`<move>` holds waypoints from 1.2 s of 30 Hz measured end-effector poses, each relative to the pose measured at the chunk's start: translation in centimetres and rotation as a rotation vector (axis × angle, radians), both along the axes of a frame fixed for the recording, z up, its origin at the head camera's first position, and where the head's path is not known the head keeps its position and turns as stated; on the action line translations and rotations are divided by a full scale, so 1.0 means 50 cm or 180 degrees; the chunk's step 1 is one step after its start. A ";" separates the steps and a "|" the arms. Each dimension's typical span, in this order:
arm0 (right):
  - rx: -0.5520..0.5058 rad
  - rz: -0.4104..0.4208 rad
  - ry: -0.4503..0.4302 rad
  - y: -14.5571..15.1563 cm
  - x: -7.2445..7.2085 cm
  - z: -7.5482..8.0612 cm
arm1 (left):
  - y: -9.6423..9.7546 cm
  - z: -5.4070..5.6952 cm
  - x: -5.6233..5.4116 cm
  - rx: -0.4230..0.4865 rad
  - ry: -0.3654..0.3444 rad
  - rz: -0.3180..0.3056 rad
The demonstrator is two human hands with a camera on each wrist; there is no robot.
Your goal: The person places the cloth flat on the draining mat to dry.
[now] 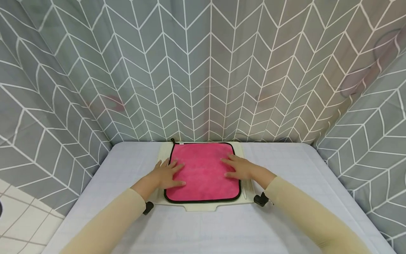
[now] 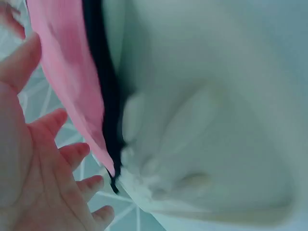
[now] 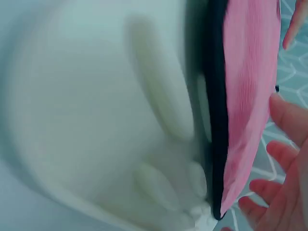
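Pink cloth (image 1: 203, 173) with black edging lay flat and square on a cream board (image 1: 248, 192) near the back of the table (image 1: 285, 218), loop tag at its far left corner. My left hand (image 1: 166, 174) pressed flat on the cloth's left edge, my right hand (image 1: 239, 168) flat on its right side, both grips released, fingers spread, grasping nothing; probably to keep the cloth smooth and stop it sliding. Grey chevron curtain (image 1: 203, 70) hung behind and at both sides
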State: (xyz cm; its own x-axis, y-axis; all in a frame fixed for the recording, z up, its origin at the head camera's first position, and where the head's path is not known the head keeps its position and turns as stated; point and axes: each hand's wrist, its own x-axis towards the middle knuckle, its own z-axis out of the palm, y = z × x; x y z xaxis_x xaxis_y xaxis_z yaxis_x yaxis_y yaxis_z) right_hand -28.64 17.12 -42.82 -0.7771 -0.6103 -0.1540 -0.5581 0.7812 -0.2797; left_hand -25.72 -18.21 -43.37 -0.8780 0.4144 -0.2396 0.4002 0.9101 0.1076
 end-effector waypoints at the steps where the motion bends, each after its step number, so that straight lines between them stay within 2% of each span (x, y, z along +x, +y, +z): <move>1: 0.0000 0.0079 -0.0014 -0.001 0.007 -0.001 | 0.002 0.001 0.010 0.0016 -0.0038 -0.0052; 4: 0.0070 0.0291 -0.0113 -0.003 0.029 -0.004 | 0.001 0.004 0.033 -0.0038 -0.0101 -0.0137; 7: 0.0186 0.0420 -0.0130 -0.001 0.045 -0.009 | -0.004 0.005 0.045 -0.0069 -0.0107 -0.0158; 15: 0.0283 0.0391 -0.0091 0.019 0.069 -0.018 | -0.037 -0.002 0.058 0.0007 -0.0118 -0.0198; 23: 0.0329 0.0336 -0.0086 0.035 0.087 -0.019 | -0.058 -0.007 0.064 0.0091 0.0019 -0.0271; 31: 0.0323 0.0325 -0.0019 0.053 0.100 -0.016 | -0.083 -0.017 0.069 0.0085 0.0086 -0.0239; 36: 0.0240 0.0252 0.0039 0.077 0.110 -0.008 | -0.104 -0.019 0.077 0.0203 0.0051 -0.0173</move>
